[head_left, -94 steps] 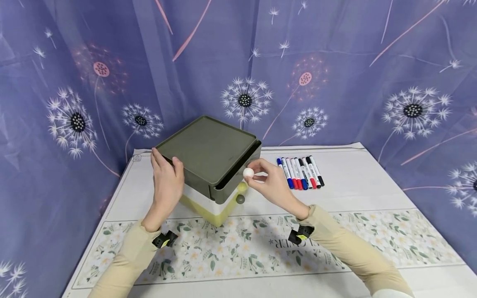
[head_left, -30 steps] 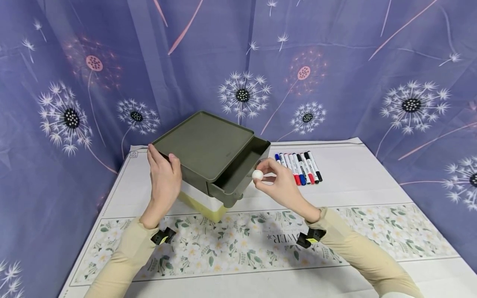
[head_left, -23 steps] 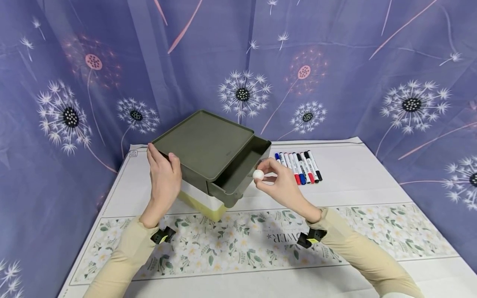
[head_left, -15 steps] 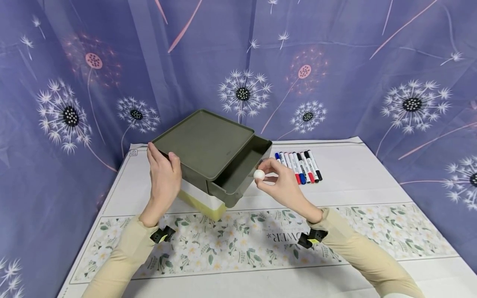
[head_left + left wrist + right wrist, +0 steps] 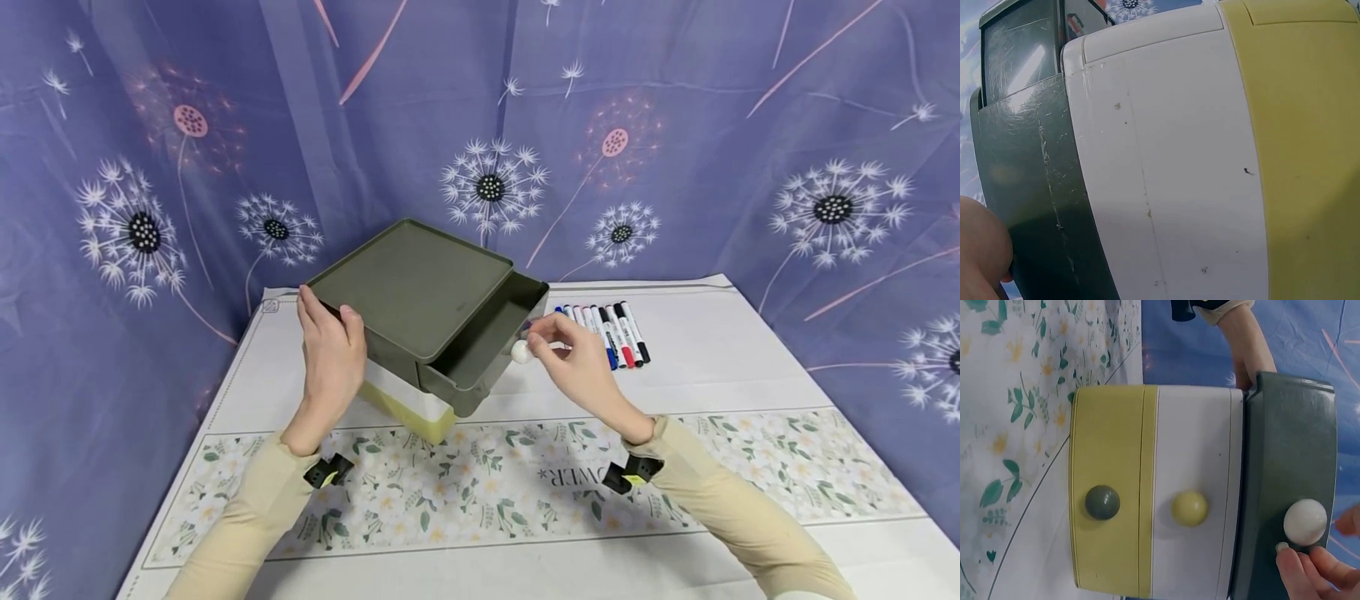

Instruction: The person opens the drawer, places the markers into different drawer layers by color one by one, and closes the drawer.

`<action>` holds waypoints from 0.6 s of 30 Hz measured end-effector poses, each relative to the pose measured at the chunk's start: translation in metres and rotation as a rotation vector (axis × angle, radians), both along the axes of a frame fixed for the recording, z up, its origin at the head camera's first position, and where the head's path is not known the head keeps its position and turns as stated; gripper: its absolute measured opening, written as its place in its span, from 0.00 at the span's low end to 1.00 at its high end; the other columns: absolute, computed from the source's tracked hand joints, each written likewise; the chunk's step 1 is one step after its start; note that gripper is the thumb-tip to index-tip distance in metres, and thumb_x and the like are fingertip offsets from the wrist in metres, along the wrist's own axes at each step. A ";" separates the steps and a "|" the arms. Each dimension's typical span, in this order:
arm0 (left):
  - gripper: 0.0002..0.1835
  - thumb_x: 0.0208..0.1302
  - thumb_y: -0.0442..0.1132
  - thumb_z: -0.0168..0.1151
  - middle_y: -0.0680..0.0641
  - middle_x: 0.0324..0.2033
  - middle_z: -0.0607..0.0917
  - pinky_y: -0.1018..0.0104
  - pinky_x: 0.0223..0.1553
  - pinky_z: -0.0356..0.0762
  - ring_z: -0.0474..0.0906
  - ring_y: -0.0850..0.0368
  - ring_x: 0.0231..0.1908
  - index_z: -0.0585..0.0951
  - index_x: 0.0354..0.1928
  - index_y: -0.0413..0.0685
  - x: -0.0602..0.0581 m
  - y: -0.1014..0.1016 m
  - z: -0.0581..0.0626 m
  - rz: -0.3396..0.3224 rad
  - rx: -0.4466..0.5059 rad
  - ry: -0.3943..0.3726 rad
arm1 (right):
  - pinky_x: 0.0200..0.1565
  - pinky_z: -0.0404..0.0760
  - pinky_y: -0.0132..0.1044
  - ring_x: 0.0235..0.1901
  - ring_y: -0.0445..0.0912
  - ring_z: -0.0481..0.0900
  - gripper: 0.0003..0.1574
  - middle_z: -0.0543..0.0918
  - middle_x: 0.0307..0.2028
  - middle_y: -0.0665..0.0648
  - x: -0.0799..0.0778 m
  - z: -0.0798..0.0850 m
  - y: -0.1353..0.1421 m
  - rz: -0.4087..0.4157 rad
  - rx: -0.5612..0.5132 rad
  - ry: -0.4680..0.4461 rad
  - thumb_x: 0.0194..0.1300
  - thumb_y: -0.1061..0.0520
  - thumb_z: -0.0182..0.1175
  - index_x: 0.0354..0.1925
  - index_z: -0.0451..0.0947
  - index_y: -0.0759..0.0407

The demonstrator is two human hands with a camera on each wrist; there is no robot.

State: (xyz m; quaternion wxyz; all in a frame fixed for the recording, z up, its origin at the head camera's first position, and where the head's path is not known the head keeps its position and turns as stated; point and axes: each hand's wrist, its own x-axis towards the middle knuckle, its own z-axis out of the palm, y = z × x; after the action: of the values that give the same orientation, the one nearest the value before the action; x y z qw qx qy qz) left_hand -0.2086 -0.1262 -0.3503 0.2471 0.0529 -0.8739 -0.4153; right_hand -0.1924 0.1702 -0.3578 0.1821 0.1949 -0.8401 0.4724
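A small drawer unit (image 5: 420, 283) stands at an angle on the table, dark green on top, white in the middle and yellow at the bottom. Its green top drawer (image 5: 480, 337) is pulled partway out, and the part of its inside that shows holds nothing. My left hand (image 5: 330, 367) rests on the unit's left corner with its fingers fairly straight. At the drawer front, my right hand (image 5: 577, 354) has its fingertips right beside the white round knob (image 5: 1305, 522), with the thumb and fingers loosened from it. Below are a yellow knob (image 5: 1189, 508) and a dark grey-green knob (image 5: 1102, 502).
Several markers (image 5: 618, 333) lie side by side behind the right hand. A floral printed strip (image 5: 450, 500) crosses the white tabletop (image 5: 720, 358) in front. The purple dandelion curtain (image 5: 675, 125) hangs around the back and sides.
The green top drawer has slid out toward the right, drawn by the right hand at its white knob. In the last half second the right fingers have loosened. The left hand keeps its place.
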 end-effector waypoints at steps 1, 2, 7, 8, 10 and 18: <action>0.36 0.69 0.48 0.32 0.29 0.68 0.44 0.45 0.59 0.62 0.55 0.33 0.64 0.38 0.70 0.33 0.000 0.000 0.000 0.001 0.000 0.001 | 0.33 0.80 0.30 0.31 0.42 0.82 0.08 0.83 0.31 0.56 -0.002 -0.001 0.002 -0.004 -0.017 0.007 0.64 0.58 0.54 0.37 0.78 0.59; 0.36 0.69 0.48 0.32 0.29 0.68 0.44 0.45 0.59 0.62 0.55 0.33 0.64 0.38 0.70 0.33 0.000 0.000 0.000 0.002 0.000 0.003 | 0.32 0.80 0.30 0.30 0.42 0.82 0.09 0.83 0.31 0.58 -0.005 -0.002 0.003 -0.007 -0.032 0.014 0.65 0.58 0.53 0.36 0.78 0.61; 0.36 0.69 0.47 0.32 0.29 0.68 0.45 0.45 0.59 0.62 0.55 0.34 0.64 0.39 0.69 0.32 -0.001 0.001 -0.001 0.004 -0.003 0.020 | 0.30 0.80 0.31 0.26 0.46 0.81 0.12 0.82 0.29 0.61 -0.013 0.000 0.012 -0.035 -0.057 0.021 0.66 0.61 0.48 0.33 0.78 0.64; 0.36 0.69 0.47 0.32 0.28 0.68 0.45 0.45 0.58 0.62 0.55 0.33 0.64 0.39 0.69 0.31 -0.001 0.001 -0.001 0.004 -0.002 0.023 | 0.30 0.80 0.32 0.26 0.47 0.81 0.12 0.82 0.29 0.62 -0.015 0.000 0.013 -0.046 -0.048 0.024 0.66 0.62 0.48 0.32 0.78 0.65; 0.36 0.69 0.48 0.32 0.28 0.68 0.45 0.45 0.58 0.62 0.55 0.34 0.64 0.39 0.69 0.32 0.000 0.001 -0.001 0.004 0.003 0.025 | 0.29 0.80 0.32 0.26 0.50 0.81 0.12 0.82 0.27 0.62 -0.015 0.006 0.014 -0.070 -0.027 0.025 0.65 0.64 0.47 0.31 0.78 0.66; 0.35 0.69 0.47 0.32 0.28 0.68 0.45 0.45 0.59 0.62 0.53 0.34 0.65 0.39 0.69 0.32 -0.001 0.001 -0.002 0.003 0.006 0.037 | 0.29 0.79 0.29 0.25 0.44 0.81 0.13 0.83 0.26 0.58 -0.031 -0.007 0.031 -0.117 0.028 0.009 0.67 0.57 0.47 0.32 0.78 0.58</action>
State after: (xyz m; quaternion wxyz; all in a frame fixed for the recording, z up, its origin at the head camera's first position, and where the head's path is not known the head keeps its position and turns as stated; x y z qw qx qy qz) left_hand -0.2094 -0.1253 -0.3526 0.2637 0.0471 -0.8677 -0.4187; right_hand -0.2239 0.2012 -0.3647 0.2106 0.1501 -0.8558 0.4480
